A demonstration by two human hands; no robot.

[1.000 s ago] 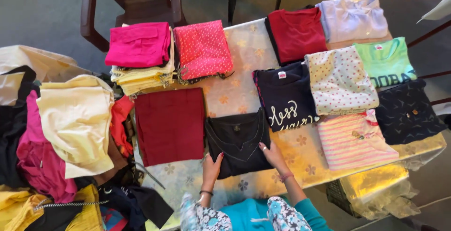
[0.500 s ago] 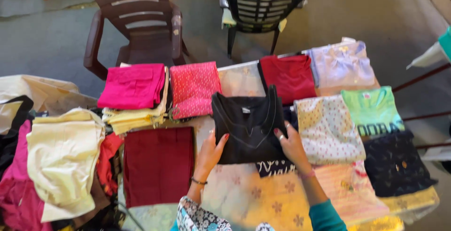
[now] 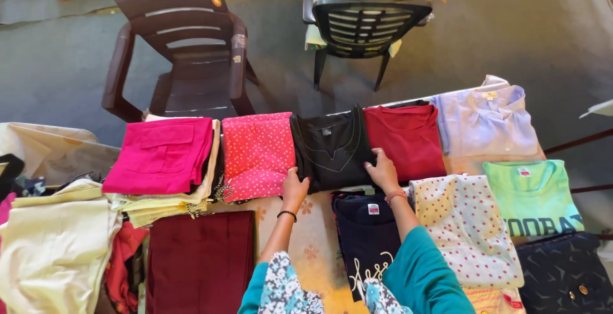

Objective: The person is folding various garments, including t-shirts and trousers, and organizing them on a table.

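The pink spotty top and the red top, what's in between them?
In the head view, a folded black top lies between the pink spotted top and the red top. The left hand and right hand rest on its near edge.

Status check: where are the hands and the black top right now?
Left hand and right hand flat on black top. Top between dotted pink top and red top. Nothing blocking.

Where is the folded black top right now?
In the head view, the folded black top lies in the table's far row, between the pink dotted garment and the red top, with the left hand and right hand on its near edge.
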